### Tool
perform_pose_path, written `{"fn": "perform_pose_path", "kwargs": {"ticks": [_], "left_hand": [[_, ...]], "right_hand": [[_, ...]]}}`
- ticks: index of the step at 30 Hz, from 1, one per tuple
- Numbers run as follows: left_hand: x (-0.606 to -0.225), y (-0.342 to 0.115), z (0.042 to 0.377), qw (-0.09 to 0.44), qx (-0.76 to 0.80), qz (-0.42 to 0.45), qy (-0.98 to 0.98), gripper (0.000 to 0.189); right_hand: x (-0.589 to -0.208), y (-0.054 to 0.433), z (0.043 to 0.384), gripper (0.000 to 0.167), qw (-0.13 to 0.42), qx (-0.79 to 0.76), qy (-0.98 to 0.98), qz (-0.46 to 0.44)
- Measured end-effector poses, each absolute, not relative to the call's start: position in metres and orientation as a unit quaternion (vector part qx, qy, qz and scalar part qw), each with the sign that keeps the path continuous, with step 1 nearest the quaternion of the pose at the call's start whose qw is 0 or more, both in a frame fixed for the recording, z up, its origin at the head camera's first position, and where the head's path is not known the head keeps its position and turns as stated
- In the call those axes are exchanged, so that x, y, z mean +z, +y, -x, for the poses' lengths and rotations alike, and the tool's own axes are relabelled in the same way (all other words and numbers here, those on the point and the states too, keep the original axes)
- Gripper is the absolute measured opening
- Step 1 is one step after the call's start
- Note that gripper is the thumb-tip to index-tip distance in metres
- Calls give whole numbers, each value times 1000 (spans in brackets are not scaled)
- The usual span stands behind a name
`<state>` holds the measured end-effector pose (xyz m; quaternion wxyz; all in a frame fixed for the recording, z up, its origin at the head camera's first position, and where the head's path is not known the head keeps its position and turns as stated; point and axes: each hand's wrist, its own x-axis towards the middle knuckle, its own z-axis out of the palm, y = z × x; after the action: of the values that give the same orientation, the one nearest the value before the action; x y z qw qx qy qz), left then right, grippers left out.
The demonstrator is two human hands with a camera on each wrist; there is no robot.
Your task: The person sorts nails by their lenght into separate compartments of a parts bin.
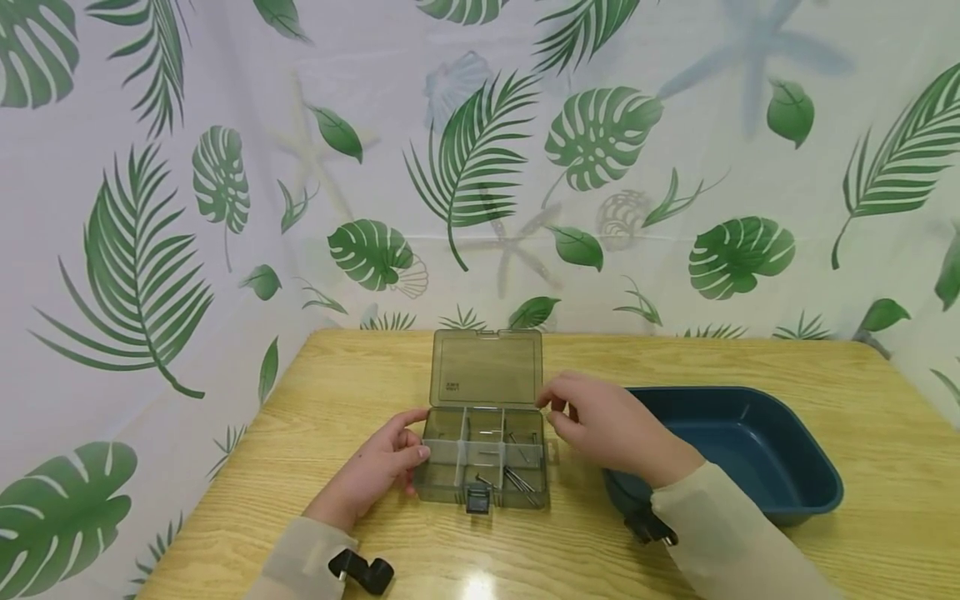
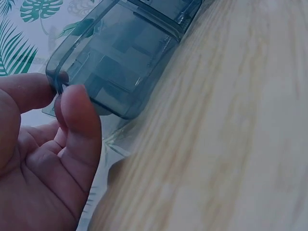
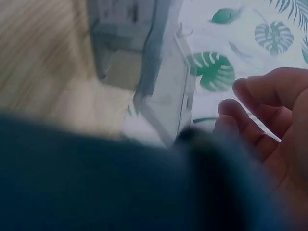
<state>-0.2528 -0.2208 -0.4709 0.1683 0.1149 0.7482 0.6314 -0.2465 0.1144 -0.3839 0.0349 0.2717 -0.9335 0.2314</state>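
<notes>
A smoky, see-through compartment box (image 1: 480,454) lies on the table with its lid (image 1: 486,367) raised at the back. Several nails (image 1: 521,483) are in its right compartments and at least one in the front middle one; a front latch (image 1: 477,498) hangs down. My left hand (image 1: 375,467) grips the box's left edge between thumb and fingers, and the left wrist view shows the fingertips (image 2: 79,103) at a corner. Beside the lid's lower right corner, my right hand (image 1: 607,421) hovers with loosely bent fingers. Nothing shows between those fingers (image 3: 255,89) in the right wrist view.
A dark blue basin (image 1: 780,450) stands to the right of the box, partly behind my right forearm. The wooden table (image 1: 360,367) ends at the back against a leaf-patterned sheet (image 1: 480,167). Black camera mounts sit on both wrists.
</notes>
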Motion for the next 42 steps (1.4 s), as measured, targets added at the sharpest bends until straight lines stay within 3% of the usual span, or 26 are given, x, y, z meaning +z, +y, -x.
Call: {"fn": "perform_pose_path", "kwargs": {"ticks": [11,23,31,42], "left_hand": [[-469,-221,252,172,634,-112,746,63],[-467,-219,251,171,633,-116,746,62],[-470,-220,251,169,638,-119,742,63],[-471,-221,252,172,634,-120,744,62]], "right_hand": [[-399,162,238,17,14,246,-938,-243],[-415,206,236,25,-59,219,-953,-201],[-430,218,242,30,-138,210,-948,-197],[-438,219,248,30,-147,189,-947,-214]]}}
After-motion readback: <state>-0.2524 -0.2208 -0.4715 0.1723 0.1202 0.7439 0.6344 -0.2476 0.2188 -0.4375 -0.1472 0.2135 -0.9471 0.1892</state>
